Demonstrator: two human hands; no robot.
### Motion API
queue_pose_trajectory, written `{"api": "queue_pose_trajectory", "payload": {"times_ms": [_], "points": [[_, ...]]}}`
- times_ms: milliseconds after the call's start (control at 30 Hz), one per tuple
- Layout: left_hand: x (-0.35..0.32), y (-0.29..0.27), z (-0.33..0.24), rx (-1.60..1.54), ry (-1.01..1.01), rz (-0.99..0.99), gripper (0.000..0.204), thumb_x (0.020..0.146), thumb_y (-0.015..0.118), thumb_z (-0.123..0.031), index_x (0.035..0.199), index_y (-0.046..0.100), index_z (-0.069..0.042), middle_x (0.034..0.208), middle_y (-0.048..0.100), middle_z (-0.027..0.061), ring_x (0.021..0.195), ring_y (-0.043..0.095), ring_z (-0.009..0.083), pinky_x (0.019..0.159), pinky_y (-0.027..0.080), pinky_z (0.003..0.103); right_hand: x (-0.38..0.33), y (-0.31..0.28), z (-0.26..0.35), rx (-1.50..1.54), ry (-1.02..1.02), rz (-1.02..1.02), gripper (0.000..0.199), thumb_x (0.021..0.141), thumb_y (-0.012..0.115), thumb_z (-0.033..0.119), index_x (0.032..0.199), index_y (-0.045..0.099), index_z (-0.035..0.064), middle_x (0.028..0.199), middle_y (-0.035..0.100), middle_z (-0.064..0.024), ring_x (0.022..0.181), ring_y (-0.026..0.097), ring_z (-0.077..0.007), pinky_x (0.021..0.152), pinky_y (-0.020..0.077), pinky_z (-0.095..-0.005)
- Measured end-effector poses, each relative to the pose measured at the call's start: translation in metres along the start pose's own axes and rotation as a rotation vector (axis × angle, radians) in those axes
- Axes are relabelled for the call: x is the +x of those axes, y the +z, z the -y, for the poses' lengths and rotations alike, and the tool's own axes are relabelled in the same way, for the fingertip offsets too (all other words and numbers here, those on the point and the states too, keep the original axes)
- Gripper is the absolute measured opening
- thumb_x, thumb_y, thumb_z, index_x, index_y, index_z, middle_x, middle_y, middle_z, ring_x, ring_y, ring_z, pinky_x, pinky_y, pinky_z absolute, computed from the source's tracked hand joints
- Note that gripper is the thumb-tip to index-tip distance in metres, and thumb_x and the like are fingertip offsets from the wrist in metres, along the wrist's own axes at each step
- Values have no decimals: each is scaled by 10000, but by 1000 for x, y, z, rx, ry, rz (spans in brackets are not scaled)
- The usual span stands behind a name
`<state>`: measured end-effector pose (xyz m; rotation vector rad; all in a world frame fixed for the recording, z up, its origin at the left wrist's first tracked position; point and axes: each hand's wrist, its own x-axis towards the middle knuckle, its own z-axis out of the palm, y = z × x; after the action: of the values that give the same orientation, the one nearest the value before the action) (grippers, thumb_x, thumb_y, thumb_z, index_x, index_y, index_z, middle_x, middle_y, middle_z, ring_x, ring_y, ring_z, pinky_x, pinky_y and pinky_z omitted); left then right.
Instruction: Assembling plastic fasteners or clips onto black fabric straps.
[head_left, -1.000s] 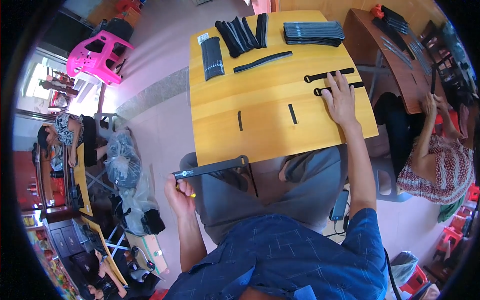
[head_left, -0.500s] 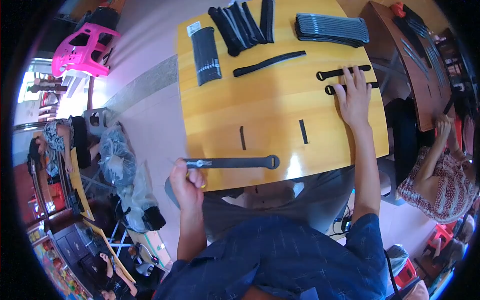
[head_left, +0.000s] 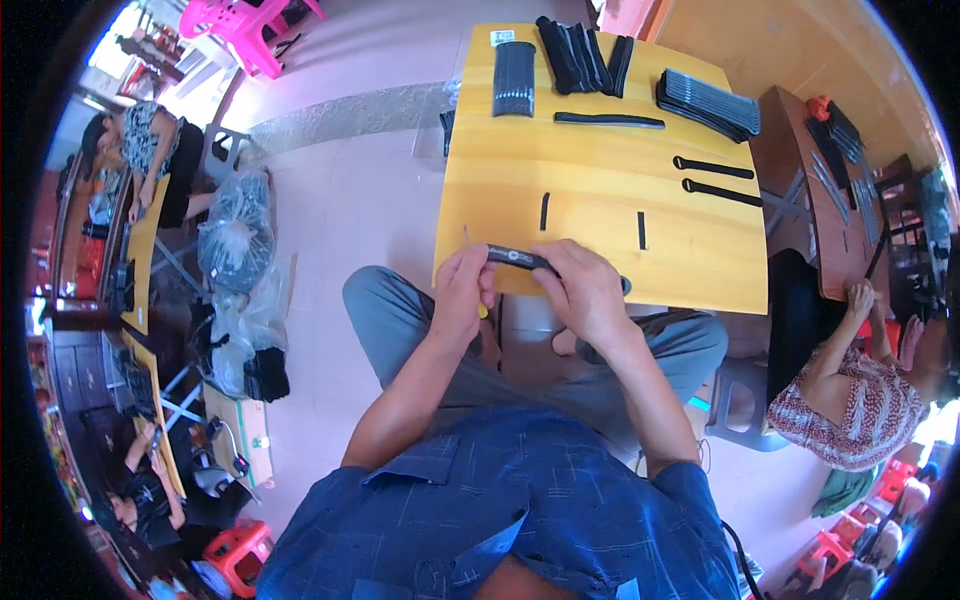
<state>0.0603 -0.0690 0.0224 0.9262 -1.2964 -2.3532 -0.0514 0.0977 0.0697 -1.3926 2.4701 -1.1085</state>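
Observation:
A black strap [head_left: 516, 257] with a ring end is stretched between my two hands above the table's near edge. My left hand [head_left: 460, 292] pinches its left end, where pale print shows. Also in that hand is a thin tool with a yellow end [head_left: 483, 311], its kind unclear. My right hand [head_left: 590, 292] closes over the strap's middle, and the ring end shows dark beyond the fingers. On the table's right side lie two more ring-ended straps, an upper strap [head_left: 714, 168] and a lower strap [head_left: 722, 193], with neither hand near them.
The yellow table [head_left: 590, 180] bears two short dark strips, a left strip [head_left: 545, 211] and a right strip [head_left: 641, 230]. Farther back lie a long black strap [head_left: 609, 120], a strap pack [head_left: 514, 80], bundled straps [head_left: 575, 60] and a strap stack [head_left: 706, 104]. Another person [head_left: 850, 400] works at right.
My right hand has left the two straps at the right and come to the strap in my left hand, gripping it. The view has shifted, so the table appears farther right.

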Motion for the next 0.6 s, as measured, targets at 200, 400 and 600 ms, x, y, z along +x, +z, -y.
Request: {"api": "queue_pose_trajectory", "payload": {"times_ms": [200,400,600], "points": [[-29,-21,-3,130,-31,76,241,1042,553,-263,909,630,-77,702,539,-17,529,486,89,466,376,252,-14,28,-13,20,14,-20,221,911,696,153,1114,714,67,1032,707,-136,963,688,-368,839,559,-457],[-43,-57,-10,621,350,1,175,1016,525,-169,1012,653,-50,755,626,86,638,627,198,584,497,348,1,42,-23,-50,-44,27,196,914,686,180,1061,754,69,1018,710,-132,1017,671,-340,904,538,-451],[-43,-66,-19,1131,884,152,263,969,612,-151,1205,693,-66,986,724,191,864,701,380,733,544,475,10,55,-28,-98,-78,30,173,900,691,146,1026,777,66,1014,702,-128,995,659,-343,896,531,-436]]}}
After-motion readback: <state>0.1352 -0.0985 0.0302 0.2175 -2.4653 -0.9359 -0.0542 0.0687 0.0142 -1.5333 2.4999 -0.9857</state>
